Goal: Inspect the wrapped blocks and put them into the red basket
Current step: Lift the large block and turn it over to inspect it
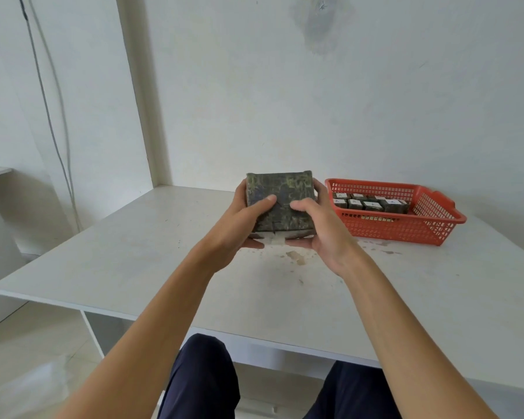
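Note:
A dark green, mottled wrapped block [280, 189] is held up above the white table, its broad face turned toward me. My left hand [242, 223] grips its left side with the thumb on the face. Its right side is gripped by my right hand [321, 225], thumb on the face too and fingers beneath. The red basket [430, 228] stands on the table just right of my hands. Several smaller wrapped blocks [371, 202] with white labels lie in it in rows.
The white table [133, 252] has stains under my hands. Its left edge and front edge are near. A white wall rises right behind the table, a pillar at the back left. Cables hang on the wall at far left.

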